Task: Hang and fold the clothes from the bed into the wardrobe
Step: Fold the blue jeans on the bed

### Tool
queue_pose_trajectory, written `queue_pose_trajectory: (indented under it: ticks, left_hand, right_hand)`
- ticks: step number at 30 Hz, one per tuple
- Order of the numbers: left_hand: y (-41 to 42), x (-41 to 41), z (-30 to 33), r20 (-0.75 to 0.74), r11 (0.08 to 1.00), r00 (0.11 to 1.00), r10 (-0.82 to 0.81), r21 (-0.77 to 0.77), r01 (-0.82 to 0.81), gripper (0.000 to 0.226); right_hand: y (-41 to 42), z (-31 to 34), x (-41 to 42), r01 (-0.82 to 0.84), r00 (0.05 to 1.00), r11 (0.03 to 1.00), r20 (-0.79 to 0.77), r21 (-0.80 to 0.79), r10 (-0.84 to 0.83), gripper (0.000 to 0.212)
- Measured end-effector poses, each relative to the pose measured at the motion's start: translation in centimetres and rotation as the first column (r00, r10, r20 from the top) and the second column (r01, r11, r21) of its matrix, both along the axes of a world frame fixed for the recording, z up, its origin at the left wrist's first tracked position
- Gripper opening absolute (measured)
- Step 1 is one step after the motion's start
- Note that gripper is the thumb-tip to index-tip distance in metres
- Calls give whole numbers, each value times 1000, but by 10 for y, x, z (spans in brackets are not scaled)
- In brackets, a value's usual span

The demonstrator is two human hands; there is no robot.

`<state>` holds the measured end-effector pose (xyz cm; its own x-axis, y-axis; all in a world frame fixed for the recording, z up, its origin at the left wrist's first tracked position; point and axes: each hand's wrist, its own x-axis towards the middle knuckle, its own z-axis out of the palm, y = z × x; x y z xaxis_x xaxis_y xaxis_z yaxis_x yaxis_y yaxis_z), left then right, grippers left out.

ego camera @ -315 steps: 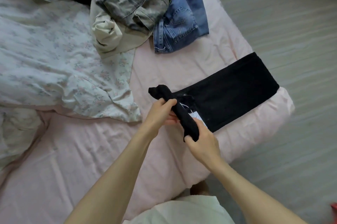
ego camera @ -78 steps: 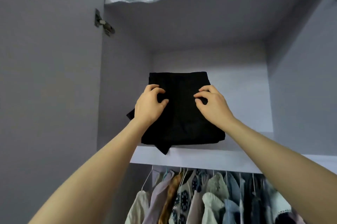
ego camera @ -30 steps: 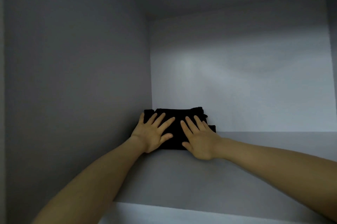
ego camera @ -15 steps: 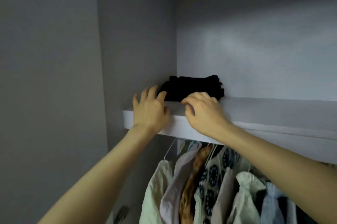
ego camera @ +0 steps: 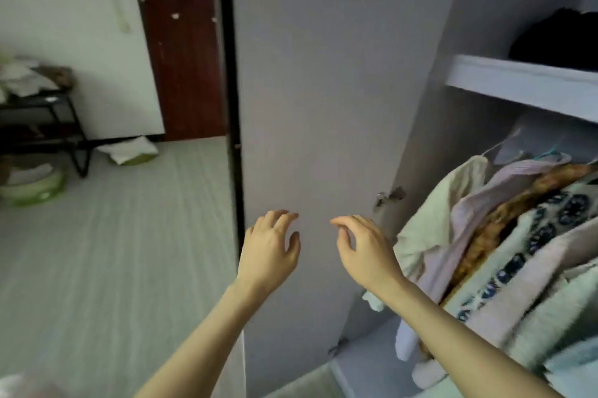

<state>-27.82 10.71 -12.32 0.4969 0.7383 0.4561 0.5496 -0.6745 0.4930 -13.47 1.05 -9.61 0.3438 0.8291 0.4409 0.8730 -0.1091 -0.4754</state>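
Pale wardrobe shelf (ego camera: 517, 80) at upper right, bearing dark folded garment (ego camera: 556, 38) directly on top. Striped grey floor (ego camera: 123, 236) at left, carrying black-framed table (ego camera: 42, 113), green basin (ego camera: 35, 187), crumpled pale cloth (ego camera: 129, 150) beside wall.

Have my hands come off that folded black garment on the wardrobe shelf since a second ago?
Yes. Both the left hand and right hand have dropped below the shelf, empty before the wardrobe door; the black garment lies on the shelf.

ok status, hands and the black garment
Left hand and right hand both free, fingers loosely curled, in front of the wardrobe door. Black garment folded on the shelf. Nothing in the way.
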Motion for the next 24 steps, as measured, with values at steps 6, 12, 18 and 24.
queue_pose_trajectory:
  ticks: [6,12,18,24]
  left_hand:
    - [9,-214,-74,-76,887,907,414,-192,-420,36]
    - [-19,-425,-106,-105,588,629,770,-265,-764,35]
    - [-87,-571,-121,-179,187,246,953,-295,-937,34]
    - [-118,-638,-139,-217,-82,-3,976,-358,-930,35]
  right_hand:
    - [81,-76,-181,-418,907,891,-136,-174,399,24]
    - [134,-113,-388,-742,667,600,-229,-299,709,27]
    - [139,-138,-561,-897,353,227,-306,-378,884,29]
    - [148,-163,-673,-891,146,-40,-369,-453,918,31]
